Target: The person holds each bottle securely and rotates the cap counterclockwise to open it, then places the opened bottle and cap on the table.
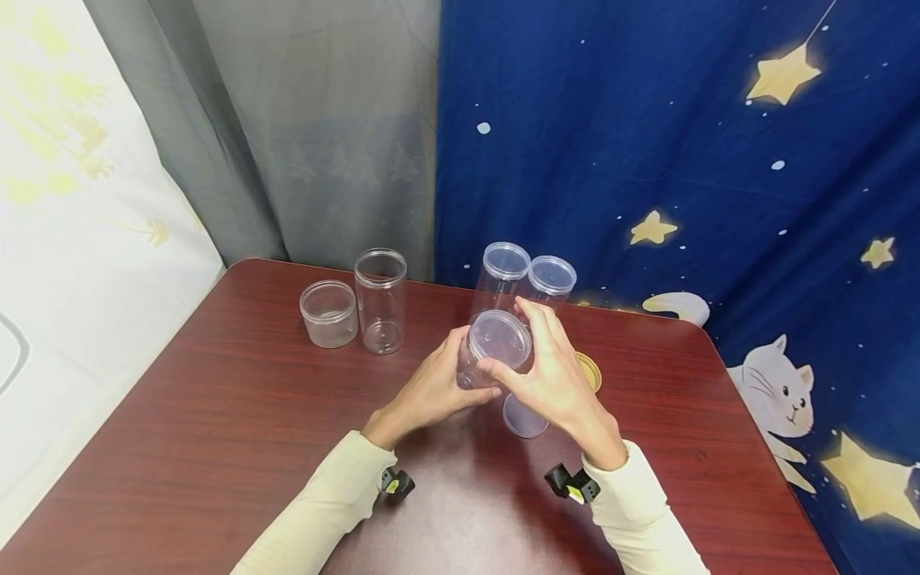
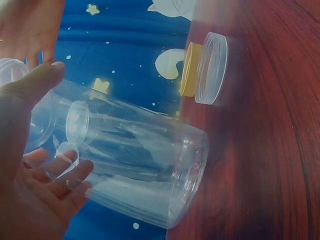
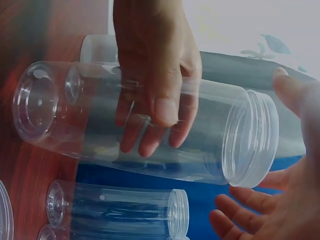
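Sleeves (image 1: 327, 503) nearest. Left hand (image 1: 431, 387) grasps clear jar (image 3: 212, 132) mid-body, tilted above surface (image 1: 216, 447); right hand (image 1: 557, 379) spread loosely about lid (image 1: 499, 337), contact unclear. Judgement: brace wall lightly, keep lid square, turn evenly.

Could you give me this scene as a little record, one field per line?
Held: big jar, tilted
On its mouth: white lid
Left grip: curled round the big jar
Right grip: around the white lid, contact unclear
Back: two lidded jars
Left side: short jar, tall jar
Loose on table: clear lid, gold lid
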### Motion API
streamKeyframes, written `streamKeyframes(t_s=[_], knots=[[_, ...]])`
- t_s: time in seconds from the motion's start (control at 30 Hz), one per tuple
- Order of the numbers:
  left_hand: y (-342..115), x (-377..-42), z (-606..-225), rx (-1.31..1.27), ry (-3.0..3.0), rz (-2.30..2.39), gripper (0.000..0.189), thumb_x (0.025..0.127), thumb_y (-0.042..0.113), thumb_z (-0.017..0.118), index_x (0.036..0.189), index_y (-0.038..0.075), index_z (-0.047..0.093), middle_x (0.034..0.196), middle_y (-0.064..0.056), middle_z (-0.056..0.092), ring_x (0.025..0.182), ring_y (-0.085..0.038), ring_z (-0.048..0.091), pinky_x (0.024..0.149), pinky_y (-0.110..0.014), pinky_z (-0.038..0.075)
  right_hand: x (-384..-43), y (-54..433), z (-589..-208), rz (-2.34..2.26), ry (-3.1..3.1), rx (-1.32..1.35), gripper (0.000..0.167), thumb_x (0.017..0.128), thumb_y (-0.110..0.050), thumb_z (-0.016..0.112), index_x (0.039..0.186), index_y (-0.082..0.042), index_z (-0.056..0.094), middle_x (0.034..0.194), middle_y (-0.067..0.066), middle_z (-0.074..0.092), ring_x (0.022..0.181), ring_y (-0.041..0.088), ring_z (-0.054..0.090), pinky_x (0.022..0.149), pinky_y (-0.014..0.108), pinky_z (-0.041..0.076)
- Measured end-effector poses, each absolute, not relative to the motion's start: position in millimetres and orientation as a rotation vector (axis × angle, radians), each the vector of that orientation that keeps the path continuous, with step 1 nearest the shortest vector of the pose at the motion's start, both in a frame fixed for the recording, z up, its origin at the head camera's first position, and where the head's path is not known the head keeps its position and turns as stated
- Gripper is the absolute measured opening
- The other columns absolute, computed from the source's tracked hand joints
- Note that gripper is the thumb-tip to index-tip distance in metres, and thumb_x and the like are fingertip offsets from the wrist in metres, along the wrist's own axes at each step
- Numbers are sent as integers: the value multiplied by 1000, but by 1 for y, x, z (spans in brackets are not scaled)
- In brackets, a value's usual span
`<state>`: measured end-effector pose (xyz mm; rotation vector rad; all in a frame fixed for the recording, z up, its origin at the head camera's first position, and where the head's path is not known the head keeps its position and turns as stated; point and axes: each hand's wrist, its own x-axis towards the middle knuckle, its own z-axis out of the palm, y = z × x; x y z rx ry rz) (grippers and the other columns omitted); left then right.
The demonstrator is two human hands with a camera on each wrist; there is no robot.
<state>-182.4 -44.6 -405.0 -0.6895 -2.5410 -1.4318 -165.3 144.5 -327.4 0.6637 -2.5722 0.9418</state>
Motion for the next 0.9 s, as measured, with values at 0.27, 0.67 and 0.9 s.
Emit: streamKeyframes(t_s=[0.27,0.67,0.9], knots=[[-44,-182,-404,-656,-2529,-1469,91,73,38,87,144,13,37,131,-5,54,118,-20,56,101,-42,47,-164,141,-331,889,-2562,601,81,77,-48,81,140,-9,47,128,7,54,113,20,52,92,41,49],[-44,-183,-406,-684,-2522,-1466,91,72,36,88,144,14,37,130,-6,55,117,-19,57,101,-42,48,-164,140,-332,901,-2575,618,75,77,-45,82,136,-11,51,127,5,55,112,19,54,91,41,50],[-46,-182,-403,-675,-2542,-1459,91,72,38,88,144,14,37,129,-5,55,116,-19,57,100,-42,48,-164,142,-328,944,-2601,660,76,78,-40,82,140,-9,50,130,7,55,113,23,56,94,44,49]])
